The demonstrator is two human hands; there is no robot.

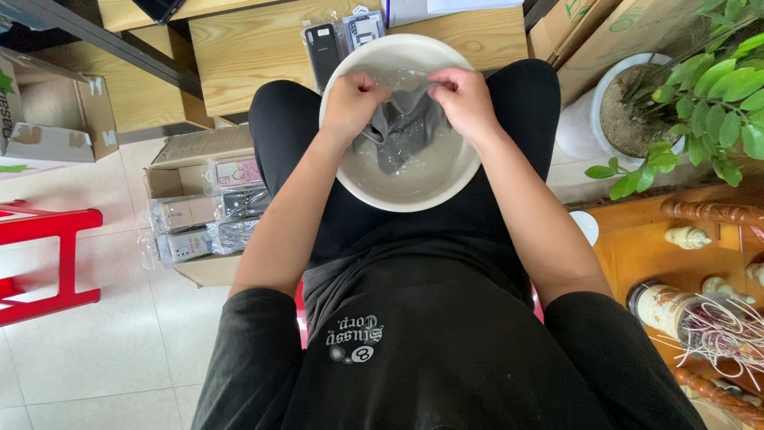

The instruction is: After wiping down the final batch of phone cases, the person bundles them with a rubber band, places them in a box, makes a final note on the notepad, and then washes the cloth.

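Note:
A round white basin (342, 179) of cloudy water rests on my lap between my knees. A wet grey cloth (402, 127) hangs into the water. My left hand (352, 102) pinches the cloth's left upper edge and my right hand (462, 99) pinches its right upper edge, both fists closed on the fabric just above the water. The cloth's lower part dips into the water.
A wooden table (263, 56) stands just beyond the basin with packaged phone cases (342, 40) on it. An open cardboard box (203, 211) of more packages sits at left, a red stool (48, 263) farther left. A potted plant (684, 103) and wooden furniture (684, 263) stand at right.

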